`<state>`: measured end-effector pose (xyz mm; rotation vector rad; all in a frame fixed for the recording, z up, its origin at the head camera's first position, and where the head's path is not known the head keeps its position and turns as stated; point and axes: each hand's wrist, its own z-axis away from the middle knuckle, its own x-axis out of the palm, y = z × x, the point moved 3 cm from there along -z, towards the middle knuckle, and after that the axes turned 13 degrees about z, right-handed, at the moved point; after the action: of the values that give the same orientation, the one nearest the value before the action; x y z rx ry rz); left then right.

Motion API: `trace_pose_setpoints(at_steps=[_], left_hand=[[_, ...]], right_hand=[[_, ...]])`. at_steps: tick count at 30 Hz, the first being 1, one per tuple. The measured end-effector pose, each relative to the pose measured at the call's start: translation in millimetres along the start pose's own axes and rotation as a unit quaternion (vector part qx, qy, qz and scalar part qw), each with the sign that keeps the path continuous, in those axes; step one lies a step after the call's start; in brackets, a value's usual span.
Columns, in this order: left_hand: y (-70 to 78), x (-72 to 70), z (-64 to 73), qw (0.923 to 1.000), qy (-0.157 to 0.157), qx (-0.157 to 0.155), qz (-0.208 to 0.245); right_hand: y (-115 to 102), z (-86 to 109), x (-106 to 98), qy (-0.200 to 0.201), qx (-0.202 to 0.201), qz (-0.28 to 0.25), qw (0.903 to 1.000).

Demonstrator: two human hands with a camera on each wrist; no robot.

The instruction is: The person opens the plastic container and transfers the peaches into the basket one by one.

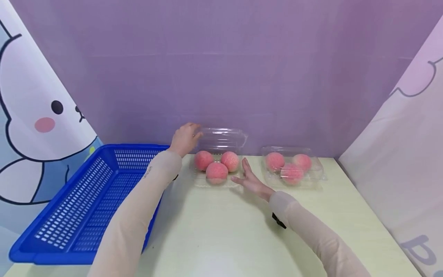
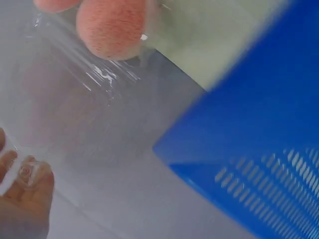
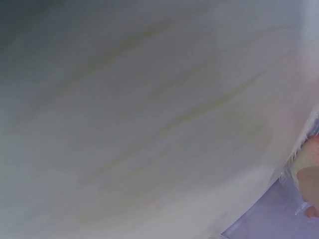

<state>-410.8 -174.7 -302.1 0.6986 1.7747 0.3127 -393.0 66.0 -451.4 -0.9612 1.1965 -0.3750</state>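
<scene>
A clear plastic clamshell box (image 1: 199, 181) holds three pink peaches (image 1: 217, 173) on the table, its lid (image 1: 221, 135) raised at the back. My left hand (image 1: 185, 139) grips the lid's upper left corner; in the left wrist view its fingers (image 2: 42, 184) curl at the clear plastic edge. My right hand (image 1: 252, 182) is at the box's front right corner, fingers extended and thumb apart, close to the nearest peaches. In the right wrist view only a bit of that hand (image 3: 309, 185) shows, beside a peach.
A second clear clamshell box (image 1: 313, 181) with three peaches sits at the right, its lid down. A large blue plastic basket (image 1: 83, 258) takes up the left side. A purple curtain (image 1: 221, 77) hangs right behind the table (image 1: 221, 231).
</scene>
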Motion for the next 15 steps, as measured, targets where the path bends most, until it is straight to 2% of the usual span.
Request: trace_pose_setpoints(at_steps=[3, 7, 12, 15], left_hand=[[-7.2, -3.7, -2.3, 0.9972, 0.049, -0.023, 0.051], [-17.4, -4.4, -3.0, 0.9838, 0.112, -0.066, 0.123], [-28.3, 1.2, -3.4, 0.9569, 0.145, -0.113, 0.225], [-32.2, 2.9, -6.3, 0.9465, 0.153, -0.125, 0.255]], right_hand=[[1.2, -0.5, 0.7, -0.001, 0.002, -0.004, 1.0], [-0.8, 2.1, 2.1, 0.003, 0.007, -0.002, 1.0], [-0.1, 6.1, 4.1, 0.008, 0.012, -0.003, 0.9999], [1.3, 6.8, 4.4, 0.009, 0.014, -0.005, 0.9998]])
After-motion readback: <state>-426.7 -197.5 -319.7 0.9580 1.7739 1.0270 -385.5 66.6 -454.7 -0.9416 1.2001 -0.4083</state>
